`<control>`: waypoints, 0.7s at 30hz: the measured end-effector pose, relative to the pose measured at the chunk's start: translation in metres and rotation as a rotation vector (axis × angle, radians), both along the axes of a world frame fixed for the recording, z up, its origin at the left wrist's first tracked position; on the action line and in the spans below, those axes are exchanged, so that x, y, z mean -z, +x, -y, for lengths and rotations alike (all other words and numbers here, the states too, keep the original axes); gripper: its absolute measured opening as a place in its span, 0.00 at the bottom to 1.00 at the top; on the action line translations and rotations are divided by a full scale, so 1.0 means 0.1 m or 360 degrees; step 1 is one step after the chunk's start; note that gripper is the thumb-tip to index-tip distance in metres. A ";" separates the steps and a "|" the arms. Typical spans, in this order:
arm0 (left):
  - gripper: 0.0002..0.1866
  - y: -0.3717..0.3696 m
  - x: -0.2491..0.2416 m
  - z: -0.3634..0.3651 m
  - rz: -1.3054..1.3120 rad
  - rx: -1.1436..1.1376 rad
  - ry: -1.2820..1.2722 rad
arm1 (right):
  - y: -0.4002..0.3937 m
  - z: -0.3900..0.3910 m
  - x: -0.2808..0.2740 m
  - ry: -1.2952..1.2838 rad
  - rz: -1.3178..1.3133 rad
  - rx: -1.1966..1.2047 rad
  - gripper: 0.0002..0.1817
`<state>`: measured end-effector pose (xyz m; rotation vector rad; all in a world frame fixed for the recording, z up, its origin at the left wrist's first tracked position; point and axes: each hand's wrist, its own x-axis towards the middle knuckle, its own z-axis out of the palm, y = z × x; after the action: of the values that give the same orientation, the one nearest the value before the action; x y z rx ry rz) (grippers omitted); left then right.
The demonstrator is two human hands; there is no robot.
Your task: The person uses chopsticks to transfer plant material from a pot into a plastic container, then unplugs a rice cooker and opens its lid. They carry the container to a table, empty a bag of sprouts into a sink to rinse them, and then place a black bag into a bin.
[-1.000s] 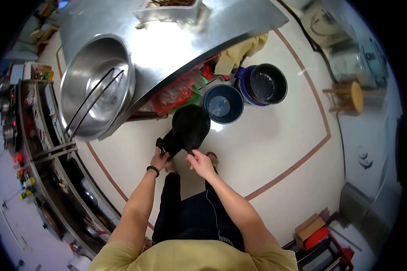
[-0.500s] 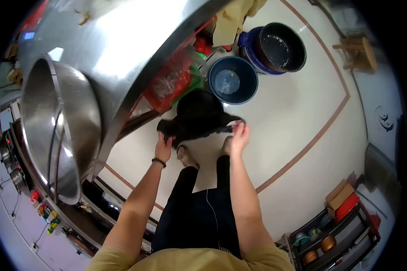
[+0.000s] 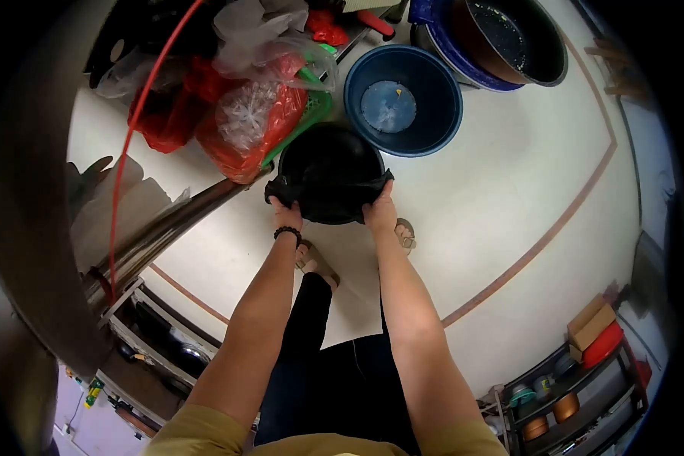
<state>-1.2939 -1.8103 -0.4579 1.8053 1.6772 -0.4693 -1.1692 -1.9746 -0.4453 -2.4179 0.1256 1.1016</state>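
Note:
A round black bin (image 3: 295, 152) stands on the floor in front of my feet. Over its near rim stretches a black plastic bag (image 3: 327, 196), its edge running across the opening. My left hand (image 3: 285, 215) grips the bag at the rim's left side, with the fingers partly hidden by the dark film. On the right side, my right hand (image 3: 381, 210) is closed on the bag's other end. Black on black, the line between bag and bin is hard to make out.
Just beyond the bin is a blue bucket (image 3: 448, 114) with a little something in its bottom. A large dark pot (image 3: 543, 45) sits behind it. To the left are a green basket (image 3: 318, 110) with red bags and a metal table leg (image 3: 182, 220). A shelf (image 3: 577, 410) stands lower right.
Both hands have come closer together and drawn the bag onto the bin's near rim; before, it was spread wide in front of it. The view has moved lower and nearer.

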 end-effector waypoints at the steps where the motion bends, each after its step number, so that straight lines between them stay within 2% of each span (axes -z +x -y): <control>1: 0.39 -0.02 0.03 0.05 -0.0006 -0.0001 -0.0003 | 0.00 0.03 -0.01 0.0005 -0.0024 -0.0023 0.46; 3: 0.38 -0.16 0.01 0.20 0.0070 0.0202 0.0017 | -0.06 0.16 -0.02 0.0005 -0.0067 -0.0058 0.46; 4: 0.38 -0.26 -0.02 0.28 0.0055 0.0197 0.0009 | -0.10 0.30 -0.01 0.0073 0.0033 -0.0120 0.46; 6: 0.36 -0.43 -0.10 0.44 0.0192 0.0029 -0.0284 | -0.14 0.55 -0.05 0.0131 0.0130 -0.0178 0.45; 7: 0.31 -0.51 -0.19 0.52 0.0135 0.0163 -0.0077 | -0.13 0.66 -0.13 0.0210 0.0235 -0.0071 0.44; 11: 0.26 -0.80 -0.77 0.68 0.0262 0.0133 -0.0123 | -0.24 1.06 -0.58 0.0354 0.0380 0.0166 0.38; 13: 0.21 -1.00 -0.94 0.78 0.0321 0.0520 -0.0140 | -0.41 1.29 -0.72 0.0316 0.0334 0.0052 0.38; 14: 0.21 -1.07 -0.96 0.77 0.0318 0.0524 -0.0145 | -0.48 1.39 -0.75 0.0291 0.0295 -0.0065 0.38; 16: 0.20 -1.24 -0.92 0.69 -0.0309 0.0971 -0.0336 | -0.68 1.57 -0.67 0.0237 0.0241 -0.0102 0.38; 18: 0.18 -1.41 -0.75 0.57 -0.0318 0.1004 -0.0343 | -0.79 1.68 -0.43 0.0183 0.0197 -0.0144 0.39; 20: 0.17 -1.58 -0.44 0.45 -0.0301 0.1256 -0.0329 | -0.85 1.74 -0.23 0.0108 0.0109 -0.0202 0.40; 21: 0.16 -1.41 -0.42 0.37 -0.0246 0.1188 -0.0310 | -0.79 1.68 -0.13 0.0112 0.0142 -0.0140 0.39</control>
<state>-1.4351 -1.8476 -0.4159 2.2443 0.9435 -1.0654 -1.2481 -2.1423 -0.4322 -2.4245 -0.0484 1.0161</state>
